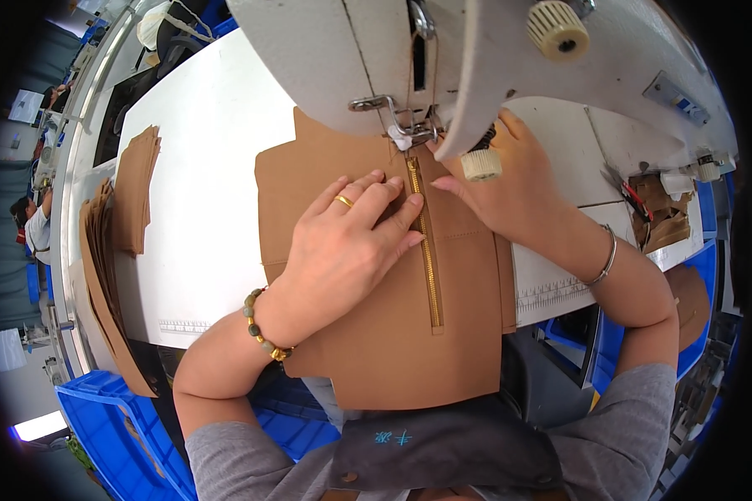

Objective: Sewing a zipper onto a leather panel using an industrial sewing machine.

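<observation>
A tan leather panel [393, 351] with a gold zipper [430, 267] lies on the white sewing table [209, 167], its top end under the presser foot [409, 134] of a white sewing machine [476, 50]. My left hand [342, 242], with a gold ring and a bead bracelet, presses flat on the panel just left of the zipper. My right hand [510, 184] rests on the panel right of the zipper, close to the needle, fingers pointing toward the foot.
Stacks of cut tan pieces [134, 192] lie on the table's left side and hang over its left edge [100, 275]. Blue plastic bins [117, 426] stand below on the left and right. Another person [33, 221] works far left.
</observation>
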